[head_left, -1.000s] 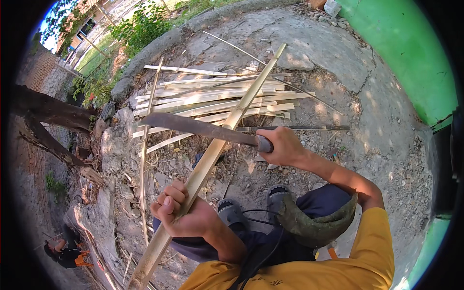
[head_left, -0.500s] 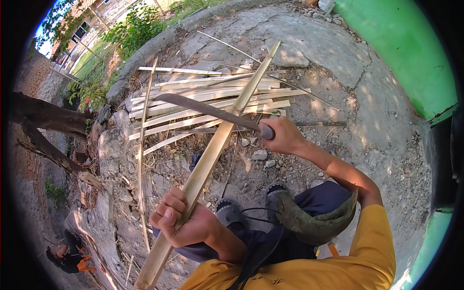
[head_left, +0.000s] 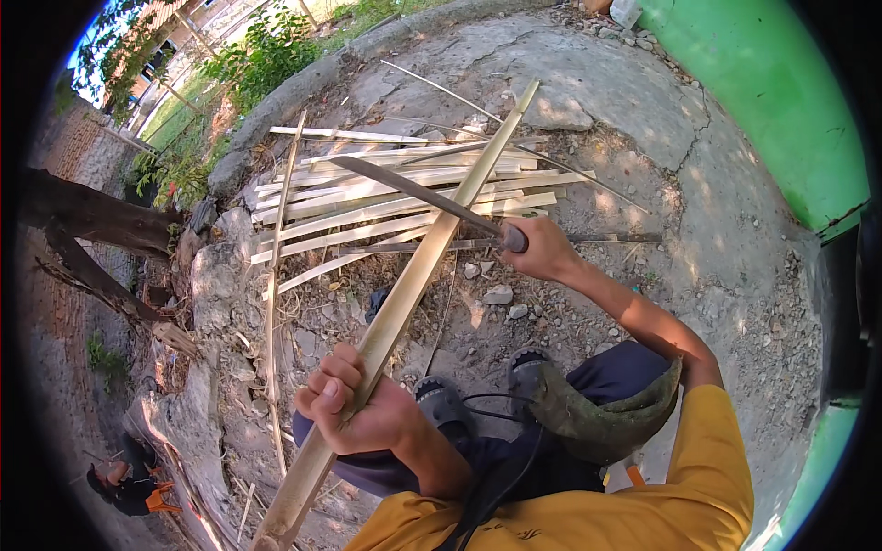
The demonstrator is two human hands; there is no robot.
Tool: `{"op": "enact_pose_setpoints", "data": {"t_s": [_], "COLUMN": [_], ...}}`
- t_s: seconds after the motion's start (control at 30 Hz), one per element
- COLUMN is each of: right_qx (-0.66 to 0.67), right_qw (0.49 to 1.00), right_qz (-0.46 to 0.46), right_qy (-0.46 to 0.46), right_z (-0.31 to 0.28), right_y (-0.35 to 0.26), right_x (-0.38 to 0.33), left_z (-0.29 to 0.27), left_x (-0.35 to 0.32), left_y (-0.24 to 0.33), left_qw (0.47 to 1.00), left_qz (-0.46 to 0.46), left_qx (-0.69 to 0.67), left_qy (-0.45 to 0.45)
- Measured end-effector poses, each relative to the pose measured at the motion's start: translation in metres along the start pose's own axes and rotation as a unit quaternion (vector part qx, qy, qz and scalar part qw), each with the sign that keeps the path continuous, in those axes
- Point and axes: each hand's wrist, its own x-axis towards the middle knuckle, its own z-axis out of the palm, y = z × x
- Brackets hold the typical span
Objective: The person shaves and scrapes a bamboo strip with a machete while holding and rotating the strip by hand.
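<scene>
A long split bamboo strip (head_left: 401, 298) runs slantwise from the lower left to beyond the pile of strips. My left hand (head_left: 358, 402) is closed around its near part. In my right hand (head_left: 544, 248) is the handle of a machete (head_left: 413, 190), its long dark blade pointing left and away. The blade crosses the strip above its middle, and whether its edge touches the wood I cannot tell. Beneath both, several pale bamboo strips (head_left: 340, 220) lie in a loose pile on the ground.
One long narrow strip (head_left: 273, 321) lies across the pile's left end. Small stones (head_left: 498, 295) are scattered before my shoes (head_left: 443, 404). A tree trunk (head_left: 101, 216) stands at left, a green wall (head_left: 763, 92) at right. Another person (head_left: 124, 482) sits at the far lower left.
The machete has shifted to the right and slightly away along the strip, its tip swinging farther off. My left hand keeps its hold, almost in the same place.
</scene>
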Motion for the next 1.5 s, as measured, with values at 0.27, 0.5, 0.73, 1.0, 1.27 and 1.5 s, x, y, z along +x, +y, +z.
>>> {"op": "enact_pose_setpoints", "data": {"t_s": [0.27, 0.5, 0.73, 1.0, 1.27, 1.5], "right_qx": [0.015, -0.010, 0.017, 0.028, 0.037, 0.021], "right_qw": [0.999, 0.998, 1.000, 0.997, 0.998, 0.999], "right_qz": [-0.036, 0.055, 0.022, 0.065, -0.028, 0.035], "right_qy": [-0.024, 0.003, -0.004, -0.010, -0.037, 0.020], "right_z": [-0.002, -0.006, 0.002, -0.008, -0.010, -0.003], "right_y": [-0.082, 0.005, -0.051, 0.001, -0.064, 0.020], "right_x": [0.012, 0.016, 0.009, 0.008, 0.006, 0.015], "left_z": [0.003, 0.000, 0.012, -0.003, -0.011, -0.001], "left_x": [-0.006, 0.010, 0.004, 0.009, 0.003, 0.011], "left_y": [-0.020, 0.026, 0.000, 0.012, -0.003, 0.035], "left_qw": [0.998, 0.997, 0.997, 0.998, 0.995, 0.999], "left_qz": [0.055, 0.056, 0.068, 0.045, 0.068, 0.042], "left_qx": [0.020, -0.009, 0.021, -0.015, -0.020, 0.007], "left_qy": [0.018, 0.053, 0.037, 0.048, -0.069, 0.009]}}
